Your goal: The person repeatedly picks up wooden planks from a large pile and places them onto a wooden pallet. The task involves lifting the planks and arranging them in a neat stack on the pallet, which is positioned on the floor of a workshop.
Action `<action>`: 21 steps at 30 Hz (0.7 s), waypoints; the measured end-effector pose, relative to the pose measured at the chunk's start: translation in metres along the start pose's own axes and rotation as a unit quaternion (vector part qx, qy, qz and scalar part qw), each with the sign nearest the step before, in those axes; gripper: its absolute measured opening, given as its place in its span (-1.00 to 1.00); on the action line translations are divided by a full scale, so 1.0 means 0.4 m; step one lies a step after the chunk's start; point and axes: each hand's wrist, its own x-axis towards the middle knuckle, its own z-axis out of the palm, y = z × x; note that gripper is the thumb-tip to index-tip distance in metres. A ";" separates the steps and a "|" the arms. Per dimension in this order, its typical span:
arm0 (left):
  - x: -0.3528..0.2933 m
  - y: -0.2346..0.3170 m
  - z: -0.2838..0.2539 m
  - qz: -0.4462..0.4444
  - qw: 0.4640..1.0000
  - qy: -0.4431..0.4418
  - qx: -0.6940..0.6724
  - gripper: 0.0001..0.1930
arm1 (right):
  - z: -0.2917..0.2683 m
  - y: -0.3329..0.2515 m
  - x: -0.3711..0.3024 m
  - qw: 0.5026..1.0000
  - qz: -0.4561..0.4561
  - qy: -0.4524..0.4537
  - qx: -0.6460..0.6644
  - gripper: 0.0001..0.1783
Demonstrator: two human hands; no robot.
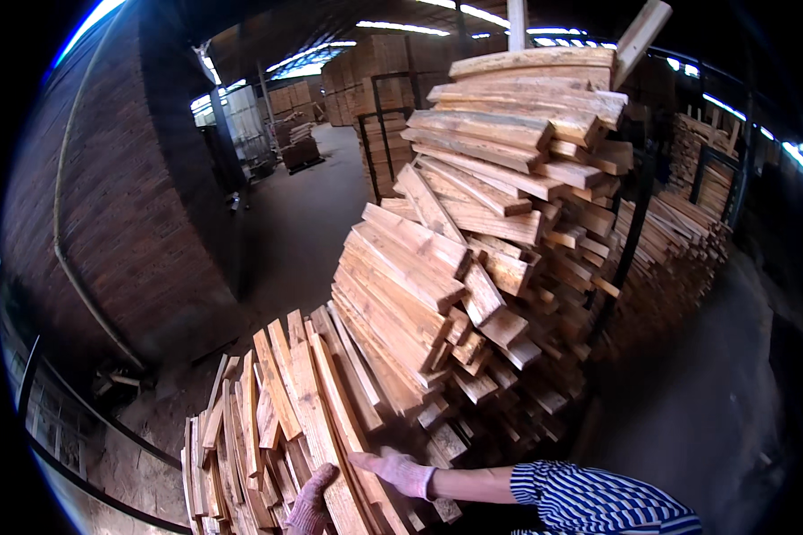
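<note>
Both of my hands wear pale pinkish work gloves. My left hand [310, 501] is closed on the left edge of a long wooden plank [317, 410] near the bottom of the view. On the other side, my right hand [401, 473] grips the right edge of a narrower plank [341, 392] lying against the first; some of its fingers are hidden behind the wood. Under and left of these lies a row of loose planks [227, 446], standing on edge or tilted. My right arm, in a blue-and-white striped sleeve [598, 495], comes in from the lower right.
A tall, uneven stack of boards [509, 169] rises ahead and to the right. A dark metal post [629, 241] stands beside it. At left are a brick wall [98, 178] and a metal rail [107, 508]. More stacked timber [678, 232] sits at the right.
</note>
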 end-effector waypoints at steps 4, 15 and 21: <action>-0.022 0.013 0.008 -0.043 0.997 -0.068 -0.019 -0.39 | 0.057 0.004 0.030 0.997 0.045 -0.007 0.069 0.32; -0.547 -0.233 0.075 0.023 0.947 -0.019 0.320 -0.42 | 0.176 0.442 -0.029 0.514 0.094 -0.483 0.703 -0.30; -0.667 -0.568 -0.105 0.189 0.945 -0.078 0.254 -0.08 | 0.340 0.697 -0.189 0.452 0.170 -0.502 0.717 -0.36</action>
